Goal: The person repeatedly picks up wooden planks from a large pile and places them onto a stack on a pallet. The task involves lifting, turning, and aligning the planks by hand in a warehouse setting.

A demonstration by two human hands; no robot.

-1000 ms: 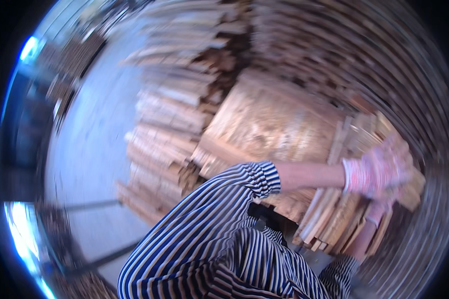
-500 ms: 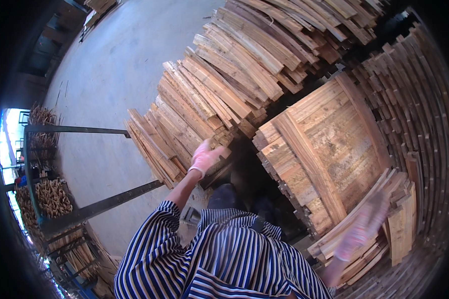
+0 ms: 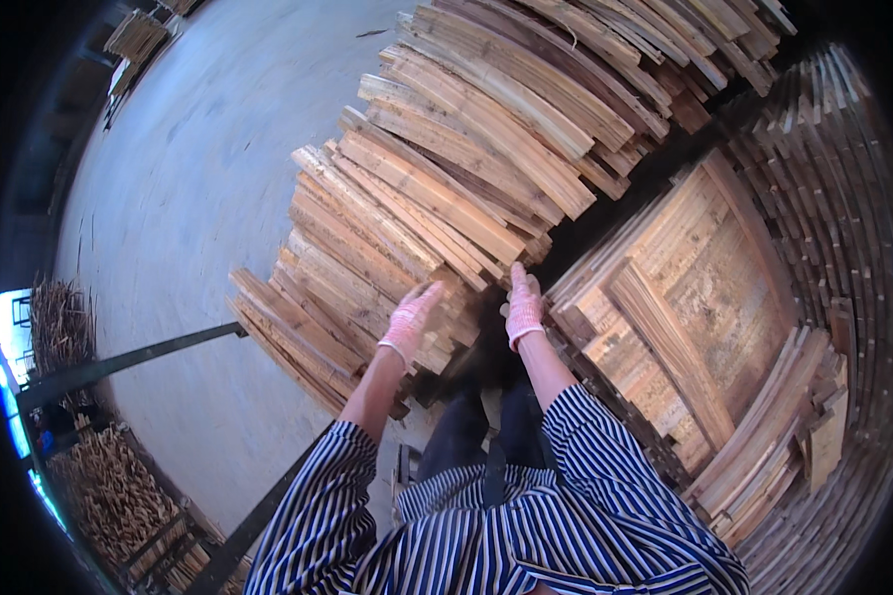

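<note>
My left hand, in a pink-and-white knit glove, is at the near ends of a long row of rough wooden boards. Its fingers reach forward and look apart, with nothing visible in them. My right hand, gloved alike, is just to the right, by the ends of the same row and above a dark gap. Its fingers stretch forward and it holds nothing that I can see. Whether either hand touches a board is hard to make out.
Right of the gap stands a flat stack of boards, with loose boards on top and a smaller pile beside it. Farther right are tall rows of stacked wood. A dark metal bar crosses the grey floor at left.
My right hand has swung from the small board pile at the lower right across to the row's board ends, beside my left hand. My view has shifted slightly; the left hand stays near the row.
</note>
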